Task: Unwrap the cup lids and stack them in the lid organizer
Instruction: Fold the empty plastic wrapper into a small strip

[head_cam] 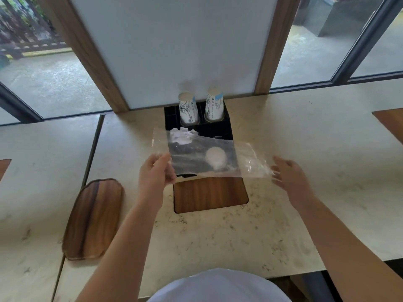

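My left hand (156,171) pinches the left end of a clear plastic wrapper (202,155) and holds it flat above the black lid organizer (226,131). Through the wrapper I see a white cup lid (216,158); I cannot tell whether it lies in the wrapper or in the organizer below. My right hand (287,175) is at the wrapper's right end, fingers spread, touching or nearly touching the plastic. Small white packets (182,136) lie in the organizer's left compartment. Two stacks of upside-down paper cups (188,107) (214,104) stand in its back holes.
The organizer stands on a pale stone counter (305,192) against a white panel between windows. A wooden inset panel (210,194) lies right in front of the organizer. A wooden tray (93,219) rests to the left. Another wooden piece (390,120) is at the far right.
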The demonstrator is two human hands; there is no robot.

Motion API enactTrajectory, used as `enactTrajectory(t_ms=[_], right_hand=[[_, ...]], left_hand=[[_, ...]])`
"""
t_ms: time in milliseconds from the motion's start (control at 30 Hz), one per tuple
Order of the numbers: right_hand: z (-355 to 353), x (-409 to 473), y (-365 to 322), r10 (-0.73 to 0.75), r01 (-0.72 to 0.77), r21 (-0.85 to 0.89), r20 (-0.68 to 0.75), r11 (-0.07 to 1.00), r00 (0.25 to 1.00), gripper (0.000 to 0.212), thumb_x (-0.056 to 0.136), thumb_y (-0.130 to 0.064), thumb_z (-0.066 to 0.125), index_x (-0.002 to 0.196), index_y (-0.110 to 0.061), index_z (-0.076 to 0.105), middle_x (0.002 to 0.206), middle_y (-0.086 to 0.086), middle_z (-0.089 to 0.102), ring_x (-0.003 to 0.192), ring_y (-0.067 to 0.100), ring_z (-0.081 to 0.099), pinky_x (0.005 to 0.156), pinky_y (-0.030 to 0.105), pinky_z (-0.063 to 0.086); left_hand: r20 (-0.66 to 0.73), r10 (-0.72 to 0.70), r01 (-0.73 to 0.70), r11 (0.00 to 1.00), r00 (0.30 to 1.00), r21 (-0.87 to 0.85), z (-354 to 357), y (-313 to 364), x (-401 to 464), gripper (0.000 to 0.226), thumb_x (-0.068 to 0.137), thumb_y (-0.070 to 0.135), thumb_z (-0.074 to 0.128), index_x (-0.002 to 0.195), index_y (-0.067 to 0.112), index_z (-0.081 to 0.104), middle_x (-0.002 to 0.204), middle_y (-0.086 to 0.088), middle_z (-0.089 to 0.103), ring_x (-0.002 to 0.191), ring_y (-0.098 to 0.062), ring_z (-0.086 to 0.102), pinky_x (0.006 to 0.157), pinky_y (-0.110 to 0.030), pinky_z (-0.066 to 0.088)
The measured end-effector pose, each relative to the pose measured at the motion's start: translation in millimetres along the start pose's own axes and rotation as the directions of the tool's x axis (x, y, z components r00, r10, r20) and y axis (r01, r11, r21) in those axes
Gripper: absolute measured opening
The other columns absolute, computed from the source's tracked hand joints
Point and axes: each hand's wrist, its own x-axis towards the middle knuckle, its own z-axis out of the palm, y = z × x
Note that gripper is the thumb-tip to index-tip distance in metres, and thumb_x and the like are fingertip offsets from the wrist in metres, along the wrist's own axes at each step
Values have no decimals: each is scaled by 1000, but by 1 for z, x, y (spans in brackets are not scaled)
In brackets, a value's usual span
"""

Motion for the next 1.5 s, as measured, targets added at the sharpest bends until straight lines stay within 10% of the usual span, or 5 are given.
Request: enactTrajectory(t_ms=[133,300,567,1000,1500], right_hand=[[35,-32,44,332,-451,270,390,850,859,82,81,-69,65,127,-2,55,113,16,75,98,29,75,70,36,60],[101,-79,42,123,-459,336,684,822,720,82,81,-71,67,132,-8,59,126,16,70,116,27,68,85,32,59],[128,-84,35,88,-307,369,504,878,859,20,101,-21,58,111,-17,75,104,11,74,90,17,65,76,28,51],[95,-55,68,162,-361,594,362,719,918,19,84,-5,70,92,-19,80,86,1,74,66,9,63,55,23,44],[83,-61,91,285,-434,741,330,512,900,16,78,-15,77,93,-18,73,87,-2,76,66,7,61,63,23,43]], left_hand=[[9,-100,100,979,995,-177,15,-29,-20,12,100,27,62,91,18,62,75,-5,71,69,-19,71,60,-29,58],[127,-76,102,971,989,-215,26,-56,-39,11,94,30,69,85,24,73,82,-12,73,76,-30,73,68,-37,62],[209,-101,134,980,973,-148,12,-69,-45,16,83,31,81,88,19,72,84,-14,73,73,-27,70,60,-30,57],[247,-362,390,918,899,-75,-20,-104,-50,29,81,34,82,98,12,74,100,-15,75,89,-29,74,72,-35,58],[262,-276,261,961,925,91,0,-96,-46,11,90,15,73,79,19,76,85,-11,76,76,-19,70,67,-28,56]])
